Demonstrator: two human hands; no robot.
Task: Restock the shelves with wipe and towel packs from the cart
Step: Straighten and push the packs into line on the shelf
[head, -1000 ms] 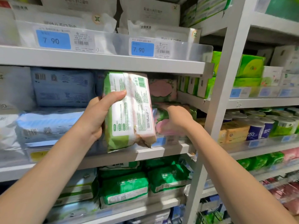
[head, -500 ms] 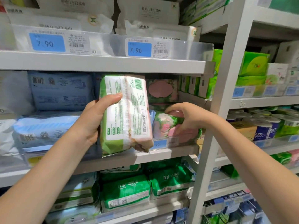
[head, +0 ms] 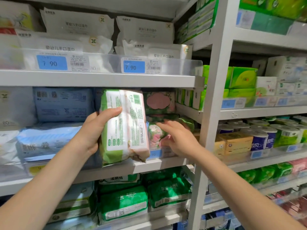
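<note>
1. The left hand (head: pixel 94 130) grips a green and pink wipe pack (head: pixel 129 123), thumb across the printed face and fingers curled round behind it.
2. The wipe pack stands upright at the near edge of the middle shelf (head: pixel 166 164), its barcode at the top. Its lower end is level with the shelf lip; whether it rests there I cannot tell.
3. The right hand (head: pixel 179 138) reaches in just right of the wipe pack, fingers stretched out and slightly spread, their tips on a flowered pack (head: pixel 155 135) that lies on the same shelf. It clasps nothing.
4. A second flowered pack (head: pixel 159 102) sits above that one, farther back.
5. Left of the wipe pack, blue packs (head: pixel 63 103) are stacked on the middle shelf.
6. On the upper shelf (head: pixel 99 78) lie white packs (head: pixel 79 24) behind a clear rail with blue price tags (head: pixel 52 62) reading 7.90.
7. Below the middle shelf lie dark green packs (head: pixel 123 203).
8. A white post (head: pixel 211 113) stands to the right, and beyond it toilet rolls (head: pixel 259 135) stand on the neighbouring shelves.
</note>
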